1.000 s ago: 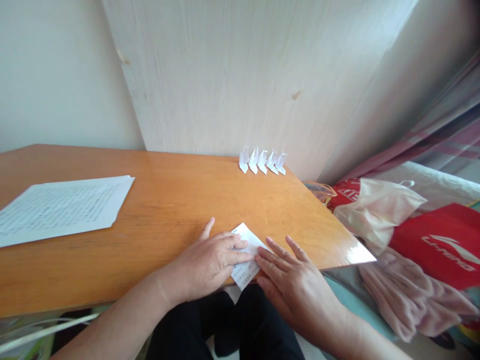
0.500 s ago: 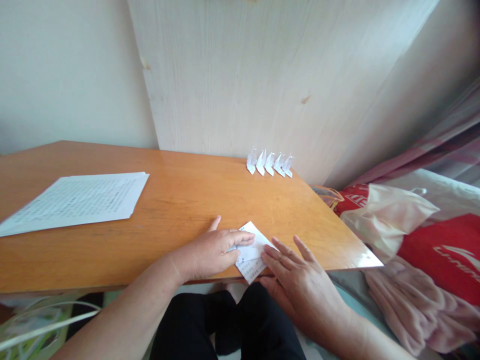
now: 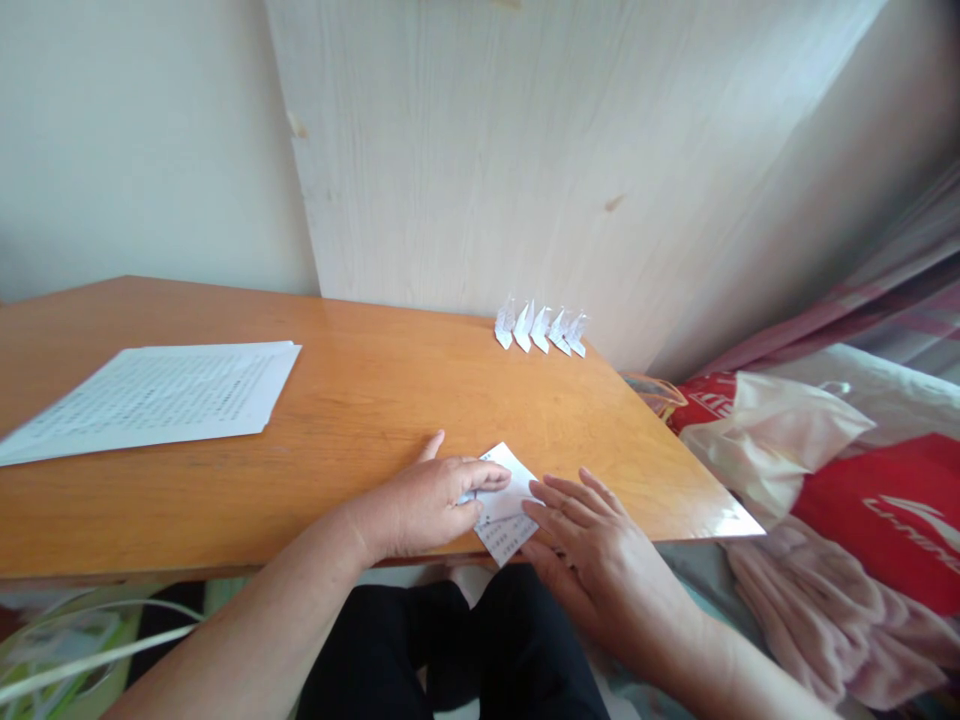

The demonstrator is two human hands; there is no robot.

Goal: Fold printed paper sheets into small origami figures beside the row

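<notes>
A small folded sheet of printed paper [image 3: 508,522] lies at the front edge of the wooden table, one corner reaching over the edge. Across its left side rest the outstretched fingers of my left hand [image 3: 439,500], thumb pointing away. My right hand [image 3: 592,545] lies over the paper's right side, its fingers extended and flat, covering that corner. Printed text shows on the lower flap, while the upper part is mostly blank white.
Several folded paper shapes [image 3: 541,328] stand in a row at the table's back right. A stack of printed sheets [image 3: 165,395] lies on the left of the table [image 3: 375,390]. Beyond the right edge are a red bag [image 3: 892,520], a cream bag [image 3: 780,440] and pink cloth [image 3: 832,610].
My right hand has shifted slightly, its fingers drawing closer together over the paper's right side. My left hand stays nearly still, and the view has moved a little.
</notes>
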